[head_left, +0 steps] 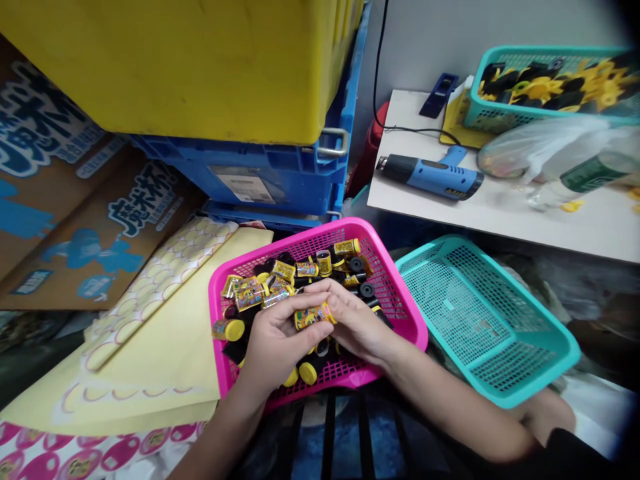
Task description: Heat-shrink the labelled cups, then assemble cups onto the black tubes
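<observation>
Over a pink plastic basket (pixel 417 320), my two hands meet around one small yellow canister (pixel 311 317) with a colourful printed label. My left hand (pixel 277 337) is closed on its left side, thumb along the lower edge. From the right, my right hand (pixel 350 320) pinches the canister's other end, fingers pressed to it. Below them the basket holds many similar labelled canisters (pixel 249 295), some with yellow caps (pixel 307 373), mixed with black parts (pixel 367 290). My hands and forearms hide part of the basket's contents.
A teal basket (pixel 543 320) stands to the right. On the white table (pixel 525 223) lie a blue heat gun (pixel 435 177), a bottle (pixel 590 177) and another teal basket (pixel 470 110) of yellow and black parts. Sticker sheets (pixel 165 360) spread left; blue crates (pixel 295 177) are stacked behind.
</observation>
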Motion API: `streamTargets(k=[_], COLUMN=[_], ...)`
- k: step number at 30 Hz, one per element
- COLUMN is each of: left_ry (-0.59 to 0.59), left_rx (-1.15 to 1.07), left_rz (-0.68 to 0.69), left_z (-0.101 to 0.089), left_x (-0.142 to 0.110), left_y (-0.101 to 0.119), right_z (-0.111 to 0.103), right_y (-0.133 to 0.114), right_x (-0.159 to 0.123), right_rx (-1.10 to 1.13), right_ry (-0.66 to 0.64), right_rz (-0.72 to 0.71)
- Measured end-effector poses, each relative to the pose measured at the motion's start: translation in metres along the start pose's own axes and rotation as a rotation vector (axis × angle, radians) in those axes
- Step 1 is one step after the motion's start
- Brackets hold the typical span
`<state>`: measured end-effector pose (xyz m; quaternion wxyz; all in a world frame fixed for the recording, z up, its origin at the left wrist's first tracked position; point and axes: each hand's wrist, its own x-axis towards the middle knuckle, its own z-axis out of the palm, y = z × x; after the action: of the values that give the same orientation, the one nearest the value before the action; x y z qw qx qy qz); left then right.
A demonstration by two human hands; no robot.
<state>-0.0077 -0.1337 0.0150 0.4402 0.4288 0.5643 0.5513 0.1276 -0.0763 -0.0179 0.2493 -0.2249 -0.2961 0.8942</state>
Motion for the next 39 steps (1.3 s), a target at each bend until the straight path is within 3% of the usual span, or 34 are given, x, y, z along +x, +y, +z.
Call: streamTargets(k=[4, 8, 10, 12, 14, 17, 19, 21, 24, 27, 30, 32, 36, 39], left_ry=[-0.054, -0.148, -0.18, -0.196, -0.175, -0.087, -0.066, -0.076, -0.054, 0.047, 0.11, 0.097, 0.187, 0.09], left_rx=[-0.084, -0.268, -0.32, -0.283, -0.101, 0.404, 0.755, 1.005, 1.162, 1.217, 1.233, 1.209, 1.045, 0.754], left_rz=[-0.013, -0.16, -0.224, -0.248, -0.19, 0.066, 0.234, 0.319, 0.341, 0.291, 0.205, 0.185, 0.386, 0.426], left_z=[-0.001, -0.007, -0.011, -0.015, -0.022, -0.034, -0.042, -0.048, -0.051, -0.051, -0.052, -0.052, -0.038, -0.017], left_x=[-0.004, -0.013, -0.017, -0.018, -0.015, -0.004, 0.004, 0.011, 0.015, 0.017, 0.022, 0.026, 0.025, 0.018], left_y=[-0.002, -0.01, -0.013, -0.012, -0.009, -0.002, -0.001, -0.004, -0.012, -0.018, -0.02, -0.02, -0.012, -0.005], right_z=[-0.001, -0.006, -0.011, -0.018, -0.027, -0.04, -0.046, -0.048, -0.049, -0.048, -0.049, -0.05, -0.046, -0.035], right_y=[0.003, -0.003, -0.011, -0.023, -0.039, -0.062, -0.068, -0.063, -0.046, -0.034, -0.037, -0.045, -0.057, -0.057], right_x=[0.0, -0.001, -0.002, -0.005, -0.009, -0.016, -0.019, -0.017, -0.008, 0.005, 0.013, 0.011, -0.001, -0.009], right_rx=[0.061, 0.039, -0.062, -0.23, -0.477, -0.984, -1.328, -1.588, -1.85, -2.006, -1.935, -1.715, -1.022, -0.804], right_ry=[-0.049, -0.161, -0.138, -0.018, 0.179, 0.399, 0.352, 0.212, 0.053, 0.057, 0.101, 0.134, 0.173, 0.152], right_rz=[-0.056, -0.095, -0.102, -0.147, -0.252, -0.331, -0.268, -0.203, -0.221, -0.247, -0.23, -0.225, -0.072, -0.141])
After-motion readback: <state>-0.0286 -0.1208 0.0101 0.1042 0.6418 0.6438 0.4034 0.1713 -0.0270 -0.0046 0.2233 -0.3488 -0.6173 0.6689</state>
